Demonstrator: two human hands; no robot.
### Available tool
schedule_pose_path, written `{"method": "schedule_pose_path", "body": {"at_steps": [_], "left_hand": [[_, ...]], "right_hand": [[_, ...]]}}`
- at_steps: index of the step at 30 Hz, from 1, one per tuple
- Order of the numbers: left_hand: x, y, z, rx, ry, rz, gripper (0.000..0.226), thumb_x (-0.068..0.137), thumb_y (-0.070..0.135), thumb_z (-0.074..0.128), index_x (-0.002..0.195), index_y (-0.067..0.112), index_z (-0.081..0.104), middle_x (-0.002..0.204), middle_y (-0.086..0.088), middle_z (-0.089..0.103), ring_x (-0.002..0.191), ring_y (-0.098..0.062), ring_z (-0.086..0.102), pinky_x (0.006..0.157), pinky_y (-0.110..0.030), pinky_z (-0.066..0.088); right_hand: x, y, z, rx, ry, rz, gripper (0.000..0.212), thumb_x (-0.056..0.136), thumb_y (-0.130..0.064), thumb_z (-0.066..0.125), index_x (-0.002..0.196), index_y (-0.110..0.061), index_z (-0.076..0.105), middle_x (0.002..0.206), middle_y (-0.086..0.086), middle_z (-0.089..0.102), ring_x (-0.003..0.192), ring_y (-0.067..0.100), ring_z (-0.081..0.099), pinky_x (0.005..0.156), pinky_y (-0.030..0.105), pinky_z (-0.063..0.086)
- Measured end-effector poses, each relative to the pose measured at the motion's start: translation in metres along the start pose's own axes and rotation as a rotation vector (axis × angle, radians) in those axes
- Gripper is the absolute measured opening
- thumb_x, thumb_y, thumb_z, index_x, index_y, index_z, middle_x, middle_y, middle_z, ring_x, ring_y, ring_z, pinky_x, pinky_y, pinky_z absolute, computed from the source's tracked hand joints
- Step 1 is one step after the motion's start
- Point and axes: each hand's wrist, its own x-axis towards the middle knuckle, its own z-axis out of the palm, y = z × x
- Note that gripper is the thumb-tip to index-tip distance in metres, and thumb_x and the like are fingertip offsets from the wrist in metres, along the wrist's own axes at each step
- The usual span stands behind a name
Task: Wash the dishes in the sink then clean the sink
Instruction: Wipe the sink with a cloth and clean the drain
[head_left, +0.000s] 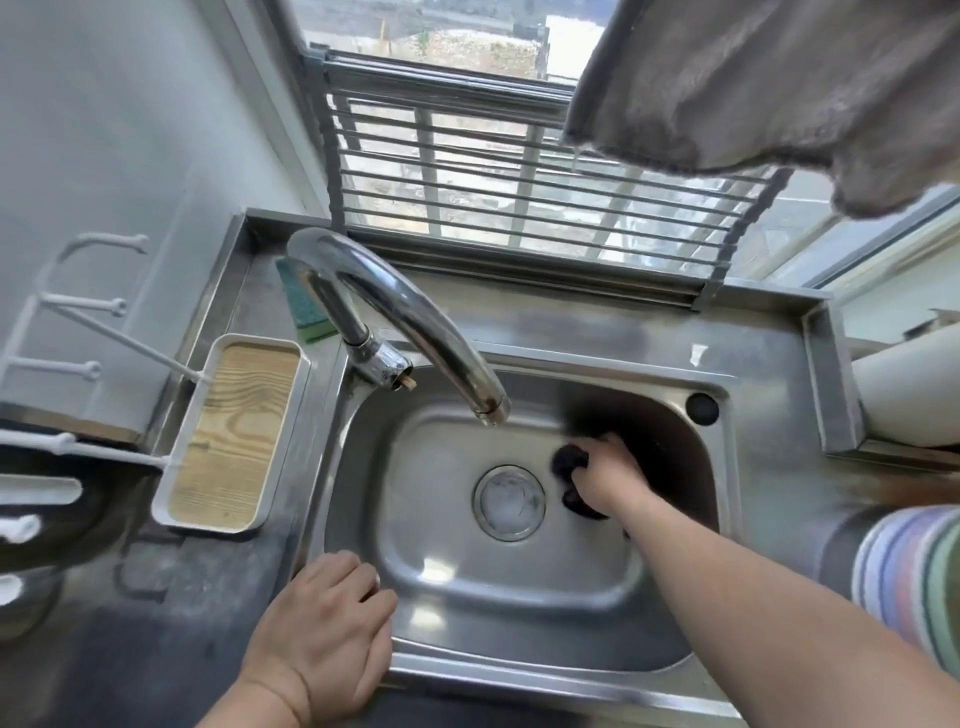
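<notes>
The steel sink (431, 467) holds no dishes; its round drain (509, 501) sits mid-basin. My right hand (605, 475) is down in the basin right of the drain, gripping a dark scrubbing cloth (569, 462) pressed against the sink floor near the back right wall. My left hand (327, 629) rests on the sink's front left rim, fingers loosely bent over the edge, holding nothing. The chrome faucet (415, 312) arches over the basin from the back left; no water is visible from the spout.
A white tray with a wooden bottom (234, 431) stands left of the sink beside a white rack (78, 364). A green sponge (301, 301) lies behind the faucet. A roll-up rack (519, 182) leans at the window, and a grey cloth (779, 88) hangs top right.
</notes>
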Motion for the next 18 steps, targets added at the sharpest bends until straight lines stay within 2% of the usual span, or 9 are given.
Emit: {"method": "schedule_pose_path", "body": {"at_steps": [2, 4, 7, 9, 11, 13, 14, 15, 18], "left_hand": [[0.0, 0.0, -0.001, -0.001, 0.005, 0.003, 0.014, 0.074, 0.033, 0.065, 0.066, 0.025, 0.056, 0.072, -0.002, 0.053, 0.072, -0.029, 0.053, 0.073, -0.042, 0.042], [-0.002, -0.003, 0.0, 0.01, 0.0, 0.01, 0.014, 0.074, 0.033, 0.064, 0.066, 0.025, 0.056, 0.072, -0.002, 0.052, 0.072, -0.029, 0.052, 0.073, -0.042, 0.041], [-0.001, -0.002, 0.0, 0.013, -0.011, 0.003, 0.014, 0.074, 0.033, 0.064, 0.066, 0.025, 0.056, 0.072, -0.002, 0.052, 0.072, -0.029, 0.052, 0.074, -0.042, 0.04], [-0.001, -0.002, 0.001, 0.013, -0.012, 0.007, 0.013, 0.074, 0.033, 0.063, 0.066, 0.025, 0.056, 0.071, -0.002, 0.052, 0.072, -0.03, 0.053, 0.074, -0.042, 0.039], [-0.001, -0.002, 0.0, 0.008, -0.016, 0.002, 0.013, 0.074, 0.033, 0.063, 0.066, 0.025, 0.057, 0.072, -0.001, 0.052, 0.072, -0.03, 0.053, 0.073, -0.042, 0.039], [-0.001, -0.001, 0.0, 0.01, -0.017, -0.003, 0.013, 0.075, 0.033, 0.062, 0.067, 0.024, 0.057, 0.072, -0.001, 0.052, 0.072, -0.029, 0.053, 0.073, -0.042, 0.04], [-0.001, -0.001, 0.0, 0.012, -0.017, -0.004, 0.013, 0.076, 0.033, 0.061, 0.067, 0.024, 0.057, 0.072, -0.001, 0.053, 0.072, -0.029, 0.052, 0.073, -0.042, 0.041], [-0.001, -0.001, 0.0, 0.009, -0.017, -0.004, 0.013, 0.076, 0.033, 0.061, 0.067, 0.024, 0.057, 0.072, -0.001, 0.053, 0.072, -0.029, 0.052, 0.073, -0.043, 0.042], [-0.001, -0.001, 0.001, 0.0, -0.016, -0.006, 0.013, 0.077, 0.032, 0.062, 0.068, 0.024, 0.058, 0.073, -0.002, 0.053, 0.073, -0.029, 0.052, 0.071, -0.043, 0.045]], "right_hand": [[-0.008, -0.013, 0.011, -0.059, -0.02, -0.11, 0.041, 0.092, -0.022, 0.056, 0.131, -0.035, 0.063, 0.141, 0.001, 0.041, 0.119, 0.033, 0.045, 0.102, 0.033, 0.046], [-0.026, -0.02, 0.033, -0.091, -0.024, -0.154, 0.032, 0.093, -0.024, 0.054, 0.122, -0.03, 0.065, 0.136, 0.004, 0.043, 0.111, 0.033, 0.046, 0.096, 0.035, 0.048], [-0.052, -0.03, 0.06, -0.053, -0.032, -0.045, 0.022, 0.089, -0.027, 0.052, 0.104, -0.023, 0.067, 0.123, 0.007, 0.047, 0.097, 0.034, 0.059, 0.086, 0.03, 0.049], [-0.057, -0.044, 0.061, 0.114, -0.011, 0.059, 0.021, 0.088, -0.024, 0.053, 0.102, -0.018, 0.069, 0.116, 0.009, 0.054, 0.094, 0.034, 0.063, 0.082, 0.028, 0.05], [-0.051, -0.056, 0.055, 0.432, 0.113, 0.214, 0.015, 0.088, -0.021, 0.058, 0.095, -0.015, 0.069, 0.105, 0.012, 0.066, 0.09, 0.034, 0.065, 0.077, 0.029, 0.052], [-0.04, -0.061, 0.05, 0.628, 0.258, 0.35, 0.012, 0.087, -0.02, 0.063, 0.096, -0.014, 0.069, 0.108, 0.012, 0.066, 0.089, 0.035, 0.064, 0.083, 0.035, 0.055], [-0.037, -0.06, 0.05, 0.581, 0.278, 0.314, 0.016, 0.088, -0.02, 0.063, 0.101, -0.015, 0.07, 0.116, 0.011, 0.06, 0.092, 0.035, 0.062, 0.087, 0.035, 0.054], [-0.035, -0.06, 0.051, 0.439, 0.244, 0.182, 0.023, 0.088, -0.02, 0.062, 0.109, -0.017, 0.069, 0.123, 0.01, 0.052, 0.098, 0.034, 0.059, 0.091, 0.035, 0.052], [-0.043, -0.054, 0.059, -0.182, 0.01, -0.325, 0.041, 0.088, -0.021, 0.061, 0.127, -0.034, 0.063, 0.14, 0.006, 0.038, 0.121, 0.035, 0.043, 0.095, 0.043, 0.049]]}}
